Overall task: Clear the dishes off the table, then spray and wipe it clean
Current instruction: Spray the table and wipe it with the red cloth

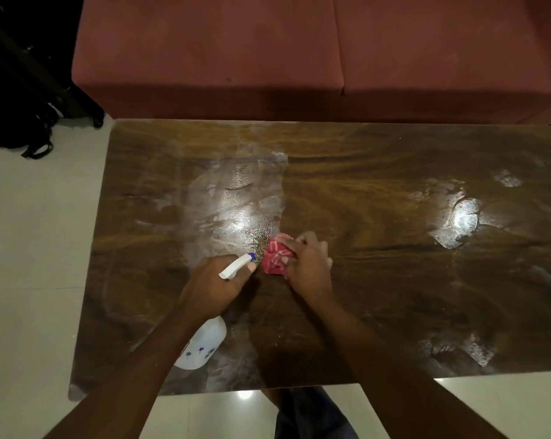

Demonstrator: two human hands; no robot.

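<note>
Head view: left hand [218, 282], fingers curled round the neck of a white spray bottle [204, 340] held above the wet wooden tabletop [378, 296]; right hand [310, 267], fingers gripping a bunched red cloth [275, 256] against the tabletop near its middle, beside the nozzle.

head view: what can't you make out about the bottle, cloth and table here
- Spray bottle: head view; neck and trigger hidden by the left hand and forearm; its print is too small to read.
- Cloth: head view; right part hidden under the right hand.
- Table: head view; right end cut off by the frame edge.
</note>
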